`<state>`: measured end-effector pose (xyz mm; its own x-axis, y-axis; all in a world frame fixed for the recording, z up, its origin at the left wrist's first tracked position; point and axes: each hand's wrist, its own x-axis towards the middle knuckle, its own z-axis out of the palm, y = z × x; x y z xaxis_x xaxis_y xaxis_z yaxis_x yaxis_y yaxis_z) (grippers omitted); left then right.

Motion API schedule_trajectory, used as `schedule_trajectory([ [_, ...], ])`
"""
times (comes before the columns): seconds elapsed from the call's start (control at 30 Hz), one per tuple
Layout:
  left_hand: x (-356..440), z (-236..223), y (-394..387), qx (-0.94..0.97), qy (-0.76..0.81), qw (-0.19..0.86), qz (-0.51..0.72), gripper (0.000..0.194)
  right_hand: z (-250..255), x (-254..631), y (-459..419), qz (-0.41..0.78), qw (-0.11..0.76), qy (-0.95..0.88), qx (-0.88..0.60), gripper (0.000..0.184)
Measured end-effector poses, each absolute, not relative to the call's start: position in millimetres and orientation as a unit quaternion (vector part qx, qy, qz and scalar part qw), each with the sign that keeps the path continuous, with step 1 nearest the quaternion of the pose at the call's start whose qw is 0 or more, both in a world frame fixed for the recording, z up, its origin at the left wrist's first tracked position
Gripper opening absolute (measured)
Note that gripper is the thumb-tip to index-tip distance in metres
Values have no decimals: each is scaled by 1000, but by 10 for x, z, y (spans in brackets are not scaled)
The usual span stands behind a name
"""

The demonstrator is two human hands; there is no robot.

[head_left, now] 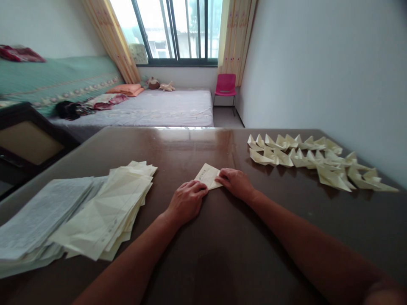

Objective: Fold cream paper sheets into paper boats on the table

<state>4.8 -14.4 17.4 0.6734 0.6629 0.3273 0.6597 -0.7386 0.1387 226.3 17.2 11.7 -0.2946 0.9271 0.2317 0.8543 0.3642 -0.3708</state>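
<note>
Bare forearms [140,250] over glossy brown worktop [197,148]. Left hand [188,197], fingers together, clamped on lower-left edge of small folded cream paper [206,174], near worktop's middle; right hand [237,182] clamped on its right edge. At left, creased cream sheets [111,199] beside grey-white printed sheets [44,207]; at far right, pointed, boat-like cream paper shapes [333,176] in rows.

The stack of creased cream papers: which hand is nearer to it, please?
Left. The left hand rests to the right of the creased cream papers; the right hand is farther right, beyond the left.
</note>
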Motion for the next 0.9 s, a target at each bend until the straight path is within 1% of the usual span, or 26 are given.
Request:
schedule_trajectory([
  [0.43, 55, 187, -156, 917, 363, 8, 167, 27, 54, 2257, 209, 80, 202, -789, -575, 29],
  [0.57, 100, 191, -182, 902, 400, 4, 162, 34, 63, 2260, 209, 86, 202, -789, -574, 29],
  [0.7, 120, 224, -188, 913, 387, -15, 130, 41, 59, 2260, 213, 84, 200, -788, -577, 29],
  [0.83, 119, 253, -184, 916, 385, -9, 115, 38, 61, 2254, 222, 85, 194, -786, -580, 30],
  [0.9, 123, 253, -186, 917, 383, -10, 113, 37, 97, 2246, 208, 83, 187, -785, -584, 28],
])
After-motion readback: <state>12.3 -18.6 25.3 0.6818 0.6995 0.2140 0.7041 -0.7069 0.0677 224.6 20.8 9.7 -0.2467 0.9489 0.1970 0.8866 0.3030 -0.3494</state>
